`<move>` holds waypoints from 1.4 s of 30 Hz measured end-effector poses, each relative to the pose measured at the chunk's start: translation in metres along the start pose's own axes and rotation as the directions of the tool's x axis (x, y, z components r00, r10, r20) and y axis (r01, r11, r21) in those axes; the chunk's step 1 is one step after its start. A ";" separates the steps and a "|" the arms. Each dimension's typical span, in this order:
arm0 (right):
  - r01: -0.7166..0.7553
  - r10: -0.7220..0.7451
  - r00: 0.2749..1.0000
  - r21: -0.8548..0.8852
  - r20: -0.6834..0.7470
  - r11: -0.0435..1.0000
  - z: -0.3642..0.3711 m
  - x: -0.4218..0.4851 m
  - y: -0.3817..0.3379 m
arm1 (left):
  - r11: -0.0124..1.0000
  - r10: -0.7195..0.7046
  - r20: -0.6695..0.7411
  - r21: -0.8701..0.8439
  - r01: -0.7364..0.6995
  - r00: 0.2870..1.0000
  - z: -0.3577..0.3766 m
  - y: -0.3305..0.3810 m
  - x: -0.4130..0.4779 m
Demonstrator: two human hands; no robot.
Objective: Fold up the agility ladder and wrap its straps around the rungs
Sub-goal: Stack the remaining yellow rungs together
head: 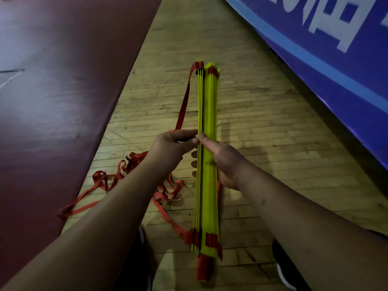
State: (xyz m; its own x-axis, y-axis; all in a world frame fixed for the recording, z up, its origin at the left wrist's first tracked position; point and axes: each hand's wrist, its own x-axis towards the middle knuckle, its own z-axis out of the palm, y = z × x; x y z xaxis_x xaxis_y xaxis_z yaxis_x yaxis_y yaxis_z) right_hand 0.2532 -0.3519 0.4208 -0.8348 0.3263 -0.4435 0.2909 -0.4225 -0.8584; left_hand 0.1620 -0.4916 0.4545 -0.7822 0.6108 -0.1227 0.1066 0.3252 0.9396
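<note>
A floor of narrow wooden strips (252, 122) is seen from above. It is bordered on the left by a dark maroon mat (63, 80) and on the right by a blue banner (315, 49) printed with large white characters and edged with a lighter blue band. Two dark shoes (285, 269) are seen at the bottom edge, one on each side of the arms.

Both forearms are stretched forward and meet over the middle of the floor. The yellow rungs (210, 101) of the agility ladder are gathered into one long flat bundle that is held above the floor and points away from the person, with red webbing at both ends. The bundle is gripped near its middle by the right hand (222, 162): the thumb is laid along the top and the fingertips (194, 154) are curled round from beneath, showing at the bundle's left edge. The left hand (174, 148) is held just beside the bundle with its fingers curled, and a red strap (184, 101) that runs down from the far end of the rungs is pinched in it. More loose red strapping (130, 169) is heaped in tangled loops on the floor under the left forearm, partly trailing onto the mat.
</note>
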 end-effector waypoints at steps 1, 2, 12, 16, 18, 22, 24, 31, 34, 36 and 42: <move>0.002 -0.002 1.000 -0.019 0.006 1.000 0.000 -0.001 0.000 | 1.000 -0.009 0.019 0.024 0.009 1.000 -0.002 -0.001 0.001; -0.002 0.003 1.000 -0.028 0.016 1.000 0.000 -0.003 0.001 | 0.999 -0.018 0.034 0.046 0.016 0.999 -0.005 -0.001 0.003; -0.086 0.084 0.996 -0.339 -0.019 0.937 0.004 0.002 0.016 | 0.983 -0.075 -0.285 -0.182 0.023 0.956 -0.029 -0.002 0.022; -0.054 0.040 0.998 -0.499 -0.038 0.865 0.005 0.005 0.022 | 0.998 0.068 -0.504 0.039 -0.056 0.861 -0.056 0.001 0.026; -0.027 0.024 1.000 -0.565 -0.013 0.825 0.006 0.002 0.022 | 0.993 0.121 -0.511 0.050 -0.111 0.851 -0.069 0.000 0.026; -0.004 0.018 1.000 -0.664 0.015 0.748 0.006 -0.001 0.026 | 0.990 0.138 -0.550 0.056 -0.129 0.824 -0.082 -0.003 0.024; 0.003 0.022 0.999 -0.695 0.027 0.719 0.006 -0.001 0.028 | 0.994 0.106 -0.578 0.035 -0.105 0.810 -0.088 -0.004 0.027; 0.036 -0.047 0.999 -0.770 0.008 0.637 0.006 -0.006 0.026 | 0.995 0.012 -0.525 -0.081 -0.064 0.851 -0.111 -0.008 0.030; 0.055 -0.088 0.996 -0.827 0.007 0.559 0.004 -0.006 0.026 | 0.999 0.013 -0.555 0.035 0.008 0.832 -0.116 -0.013 0.029; 0.049 -0.107 0.994 -0.866 -0.005 0.497 0.003 -0.006 0.026 | 0.986 0.032 -0.560 0.151 0.064 0.828 -0.119 -0.014 0.028; 0.025 -0.092 0.996 -0.902 -0.016 0.431 0.002 -0.006 0.028 | 0.965 0.072 -0.515 0.253 0.072 0.854 -0.117 -0.014 0.025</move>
State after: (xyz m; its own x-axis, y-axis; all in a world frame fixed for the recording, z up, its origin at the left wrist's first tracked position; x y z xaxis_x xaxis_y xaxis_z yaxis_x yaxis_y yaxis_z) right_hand 0.2652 -0.3676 0.3999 -0.8502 0.3775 -0.3669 0.5262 0.5884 -0.6139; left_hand 0.0688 -0.5654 0.4760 -0.9766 0.1735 0.1270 0.2022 0.5401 0.8169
